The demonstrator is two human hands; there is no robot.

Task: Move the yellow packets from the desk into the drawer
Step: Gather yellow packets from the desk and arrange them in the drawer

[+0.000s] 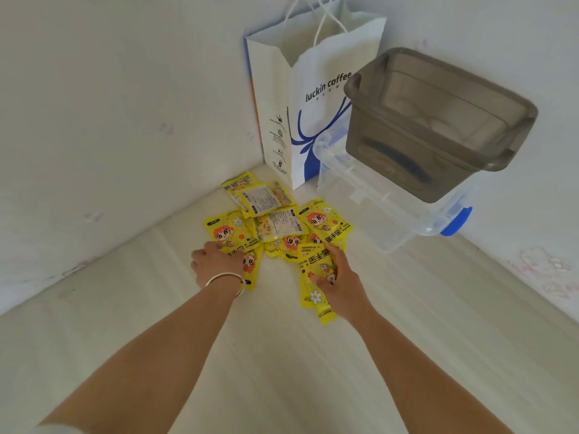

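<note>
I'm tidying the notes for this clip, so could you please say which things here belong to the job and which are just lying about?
Job: packets, left hand, right hand, desk.
Lying about: paper bag, grey bin, clear box.

Bare forearms, a thin silver bangle (226,278) on the left wrist.

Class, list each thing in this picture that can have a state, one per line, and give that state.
Yellow packets: loose overlapping pile on the desk, some face up, some face down.
Left hand: resting on a packet, fingers curled over it.
Right hand: gripping a packet at the pile's near edge.
Paper bag: upright, open at the top.
Grey tub: lidless, stacked on the clear box.
Clear box: lid on.
</note>
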